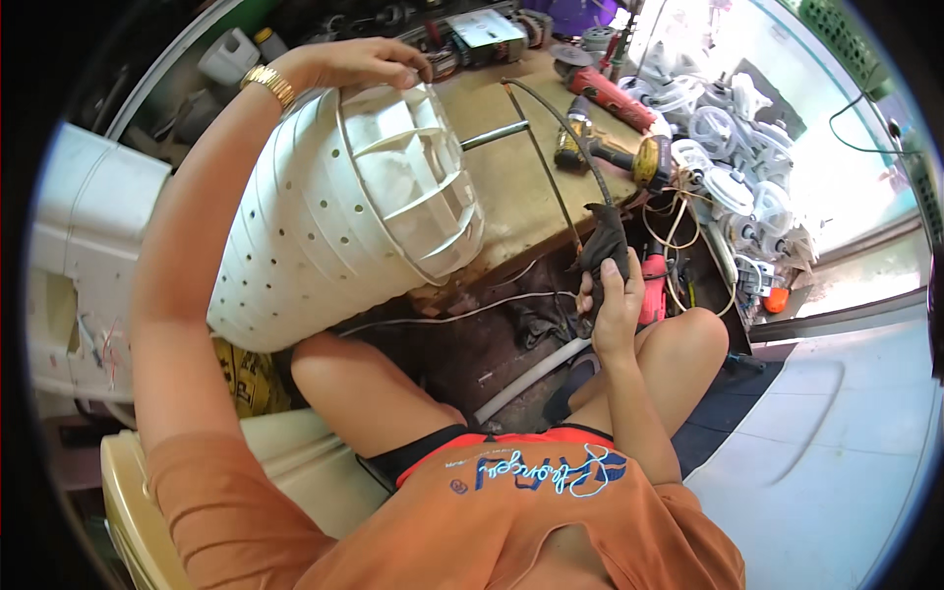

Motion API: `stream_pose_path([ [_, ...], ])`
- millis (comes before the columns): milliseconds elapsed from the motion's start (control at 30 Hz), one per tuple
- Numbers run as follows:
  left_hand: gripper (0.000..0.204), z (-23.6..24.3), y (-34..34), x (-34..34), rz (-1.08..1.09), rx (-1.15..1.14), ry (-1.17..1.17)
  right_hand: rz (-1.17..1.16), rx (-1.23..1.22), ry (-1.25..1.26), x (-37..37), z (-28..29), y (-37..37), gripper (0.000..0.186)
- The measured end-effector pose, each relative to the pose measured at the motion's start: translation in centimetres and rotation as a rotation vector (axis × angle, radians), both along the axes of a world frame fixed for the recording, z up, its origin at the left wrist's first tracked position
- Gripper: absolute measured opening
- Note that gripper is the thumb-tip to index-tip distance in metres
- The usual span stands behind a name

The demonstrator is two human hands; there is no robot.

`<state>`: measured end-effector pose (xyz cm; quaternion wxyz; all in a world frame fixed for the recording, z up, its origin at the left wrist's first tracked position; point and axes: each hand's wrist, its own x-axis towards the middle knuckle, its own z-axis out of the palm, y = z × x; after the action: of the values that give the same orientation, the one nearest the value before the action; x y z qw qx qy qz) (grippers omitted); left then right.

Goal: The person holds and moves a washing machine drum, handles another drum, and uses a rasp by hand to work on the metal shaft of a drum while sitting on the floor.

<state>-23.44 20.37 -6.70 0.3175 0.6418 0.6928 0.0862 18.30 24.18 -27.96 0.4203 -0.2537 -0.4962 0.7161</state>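
Note:
A white perforated washing machine tub [295,211] lies tilted on its side against the bench, left of centre. Its ribbed base faces right, and a metal shaft [495,135] sticks out of it over the bench top. Over the upper rim of this base, my left hand [369,64] curls its fingers and grips the tub. My right hand [615,295] is closed round the dark cloth-wrapped handle of a hacksaw [560,103]. The saw points up and away, its blade and bowed frame right of the shaft and apart from it.
On the worn bench [472,88] lie a red angle grinder [610,98] and a yellow-black cordless drill [615,152]. Clear plastic-wrapped parts [728,147] are heaped at the right. A pink-red tool [653,285], loose wires and a pale pipe [531,379] lie lower down.

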Motion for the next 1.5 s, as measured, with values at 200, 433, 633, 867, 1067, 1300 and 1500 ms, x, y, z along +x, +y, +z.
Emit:
stream_pose_path([
  [200, 0.056, -1.9, -2.6, -0.5, 0.023, 0.070, -0.007, 0.008, -0.007, 0.015, 1.0, -1.0, -2.3, 0.017],
  [433, 0.048, -2.3, -2.8, 1.4, 0.088, 0.235, -0.007, -0.053, -0.041, -0.026, 2.4, -3.1, -2.8, 0.021],
  [633, 0.051, -1.5, -0.6, -1.0, 0.066, 0.201, 0.225, -0.097, 0.005, 0.000, 3.3, -1.9, -2.5, 0.022],
  [867, 0.039, -1.5, -0.1, -5.6, 0.059, -0.012, 0.243, -0.062, -0.015, -0.067, 2.7, -2.1, -1.4, 0.026],
  [1067, 0.047, -0.3, -1.0, -4.3, 0.036, -0.029, 0.308, -0.082, -0.042, -0.001, 1.2, -2.5, -1.7, 0.027],
  [1300, 0.046, -0.9, -0.4, -4.1, 0.031, -0.126, 0.323, 0.001, 0.150, -0.205, -3.2, 0.1, -2.1, 0.019],
  [1500, 0.048, -2.9, 0.5, -6.3, 0.192, -0.198, 0.093, -0.005, 0.357, -0.178, -6.4, 0.7, -2.0, 0.035],
])
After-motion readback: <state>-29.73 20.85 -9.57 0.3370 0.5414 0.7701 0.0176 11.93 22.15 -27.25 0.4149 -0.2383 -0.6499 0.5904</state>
